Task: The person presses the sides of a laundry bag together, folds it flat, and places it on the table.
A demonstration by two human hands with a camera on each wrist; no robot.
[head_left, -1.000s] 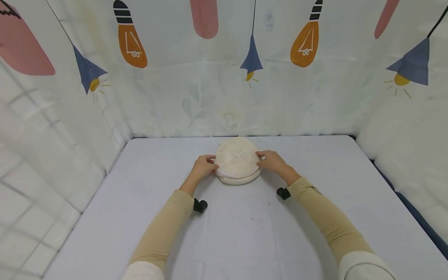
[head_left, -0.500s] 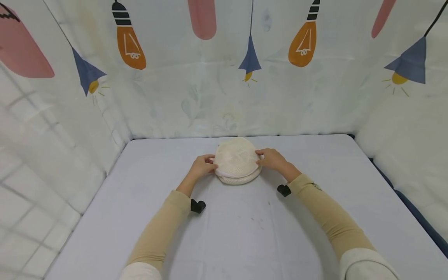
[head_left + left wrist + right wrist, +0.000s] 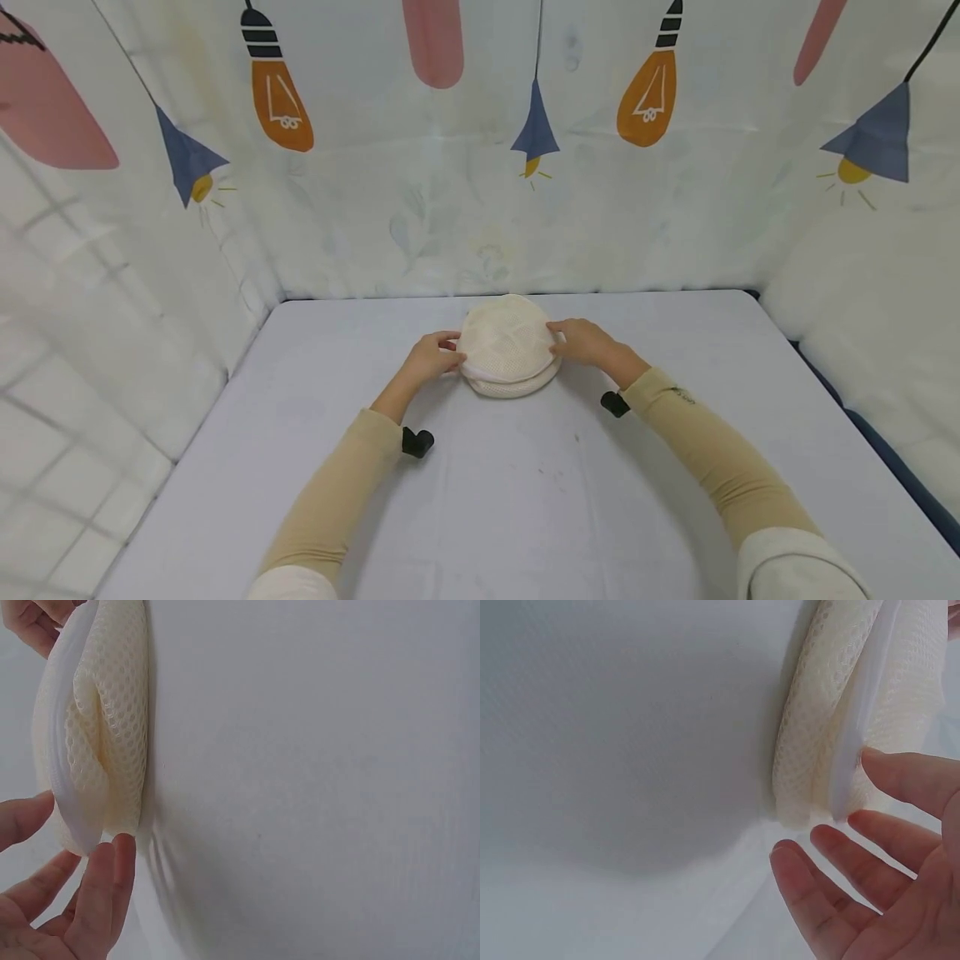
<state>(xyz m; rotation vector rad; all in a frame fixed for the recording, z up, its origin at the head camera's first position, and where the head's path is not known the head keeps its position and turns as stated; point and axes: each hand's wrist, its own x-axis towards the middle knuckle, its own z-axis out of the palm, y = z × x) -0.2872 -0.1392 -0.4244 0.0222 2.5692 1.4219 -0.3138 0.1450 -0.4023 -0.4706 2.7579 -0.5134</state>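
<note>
A round cream mesh laundry bag (image 3: 507, 340) lies flattened near the far edge of the table, with a white zip band (image 3: 58, 742) running along its rim. My left hand (image 3: 436, 353) pinches its left edge; in the left wrist view the thumb presses the band while the fingertips sit under the edge. On the opposite side, my right hand (image 3: 585, 342) has its thumb on the band and index fingertip at the edge, the other fingers spread beside it. The right wrist view shows the bag's mesh layers (image 3: 817, 720) slightly parted below the band.
A white cloth covers the table (image 3: 510, 500), with a few small dark specks in front of the bag. A patterned curtain (image 3: 465, 192) hangs right behind the far edge, and pale cloth walls stand left and right. Small black wrist cameras (image 3: 417, 442) hang under both forearms.
Both wrists have swung slightly outward, the left one to the left and the right one to the right. The mesh laundry bag stays in place between the hands.
</note>
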